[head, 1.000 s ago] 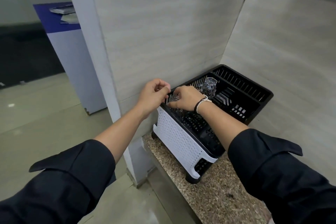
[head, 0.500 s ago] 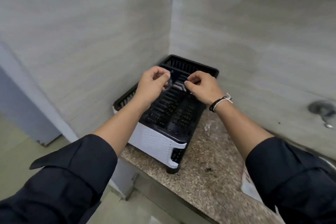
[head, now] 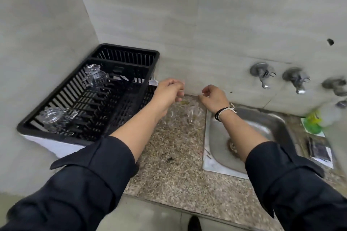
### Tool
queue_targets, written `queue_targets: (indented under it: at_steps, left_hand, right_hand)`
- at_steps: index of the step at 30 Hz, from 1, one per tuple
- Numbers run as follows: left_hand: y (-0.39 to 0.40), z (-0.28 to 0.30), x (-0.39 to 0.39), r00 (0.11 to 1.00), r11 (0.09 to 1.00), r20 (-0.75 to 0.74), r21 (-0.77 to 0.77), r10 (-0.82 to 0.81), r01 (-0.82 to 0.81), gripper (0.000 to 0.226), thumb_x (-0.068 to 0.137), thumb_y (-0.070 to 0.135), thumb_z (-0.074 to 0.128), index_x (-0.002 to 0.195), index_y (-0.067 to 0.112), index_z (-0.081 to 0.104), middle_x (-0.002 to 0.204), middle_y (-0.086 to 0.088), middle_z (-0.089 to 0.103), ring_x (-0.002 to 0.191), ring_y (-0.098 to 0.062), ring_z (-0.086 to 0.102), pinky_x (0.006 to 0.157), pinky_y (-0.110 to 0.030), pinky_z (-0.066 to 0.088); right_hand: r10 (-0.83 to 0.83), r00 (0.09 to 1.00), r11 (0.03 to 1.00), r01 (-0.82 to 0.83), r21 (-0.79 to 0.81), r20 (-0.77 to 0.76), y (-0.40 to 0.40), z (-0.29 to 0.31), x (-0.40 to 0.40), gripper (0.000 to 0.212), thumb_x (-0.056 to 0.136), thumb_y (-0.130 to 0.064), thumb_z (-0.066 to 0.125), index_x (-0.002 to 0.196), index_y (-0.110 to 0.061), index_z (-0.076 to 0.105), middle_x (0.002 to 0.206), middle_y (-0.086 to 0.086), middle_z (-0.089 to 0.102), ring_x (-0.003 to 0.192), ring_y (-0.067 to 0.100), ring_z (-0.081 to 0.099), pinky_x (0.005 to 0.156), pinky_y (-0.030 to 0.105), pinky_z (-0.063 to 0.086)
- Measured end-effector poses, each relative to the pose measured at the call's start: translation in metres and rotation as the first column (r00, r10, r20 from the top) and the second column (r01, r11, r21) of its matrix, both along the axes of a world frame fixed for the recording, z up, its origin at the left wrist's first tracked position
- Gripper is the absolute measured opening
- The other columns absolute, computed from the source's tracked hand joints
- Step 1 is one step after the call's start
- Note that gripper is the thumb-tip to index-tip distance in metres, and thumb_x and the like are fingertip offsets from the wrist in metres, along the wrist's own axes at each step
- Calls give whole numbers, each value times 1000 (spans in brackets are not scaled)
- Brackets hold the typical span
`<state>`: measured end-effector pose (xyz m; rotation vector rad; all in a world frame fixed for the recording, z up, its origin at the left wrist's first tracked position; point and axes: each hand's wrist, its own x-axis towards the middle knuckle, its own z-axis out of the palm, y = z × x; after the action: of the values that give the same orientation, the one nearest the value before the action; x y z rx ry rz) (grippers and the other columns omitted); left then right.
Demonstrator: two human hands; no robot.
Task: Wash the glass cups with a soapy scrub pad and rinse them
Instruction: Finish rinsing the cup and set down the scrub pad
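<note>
— At the far left, what sits in the corner?

— On the speckled counter [head: 174,180] stands a black dish rack [head: 88,137], with 2 glass cups lying in it: 1 near the back [head: 93,76] and 1 near the front [head: 56,120]. They are well apart.

— And the hands?

— Just right of the rack, the person's left hand [head: 168,90] hangs above the counter with its fingers curled. It seems to pinch the rim or handle of a clear cup [head: 171,116] below it, though blur and the clear glass make that a judgement; contact cannot be confirmed. The right hand [head: 213,97], with a cord band at the wrist, is curled the same way over a second faint cup [head: 194,113]. Both cups sit low, between the rack and the steel sink [head: 262,125], at or just above the counter.

— Which step is this?

— Probably staging: cups carried from the rack toward the sink, before any scrubbing. No pad is in either hand.

— What does the next move call for?

— Setting the cups down gently, since thin glass on stone chips easily, then reaching right past the sink. 3 wall taps [head: 262,77] hang there, and a green item [head: 312,124] beyond the basin may be the scrub pad; too blurred to say.
</note>
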<state>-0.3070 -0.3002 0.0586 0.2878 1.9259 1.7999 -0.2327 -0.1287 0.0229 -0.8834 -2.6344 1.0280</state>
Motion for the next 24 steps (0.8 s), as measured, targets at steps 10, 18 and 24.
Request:
queue_targets:
  at_steps: [10, 18, 24]
  left_hand:
    - [17, -69, 11, 963, 980, 206, -132, 175, -150, 7, 96, 12, 61, 95, 12, 68, 89, -7, 69, 75, -17, 62, 61, -28, 51]
    - [10, -88, 23, 955, 971, 237, -200, 178, -131, 11, 97, 8, 58, 103, 11, 67, 100, -12, 66, 80, -17, 61, 66, -30, 50]
    - [36, -94, 52, 782, 992, 621, -67, -39, 102, 53, 102, 48, 53, 148, 24, 41, 140, -25, 51, 122, -39, 56, 100, -47, 53]
  right_hand:
    - [123, 899, 941, -240, 239, 420, 16, -109, -28, 80, 89, -65, 51, 142, -6, 42, 139, 21, 46, 130, 42, 41, 106, 45, 38]
    - [161, 941, 981, -185, 54, 299, 19, -102, -6, 80, 72, -58, 75, 131, -9, 54, 136, 16, 45, 122, 36, 52, 103, 42, 48]
    - [58, 989, 995, -46, -94, 133, 26, -60, 45, 86, 71, -49, 81, 141, -9, 52, 139, 14, 56, 126, 29, 55, 100, 30, 43]
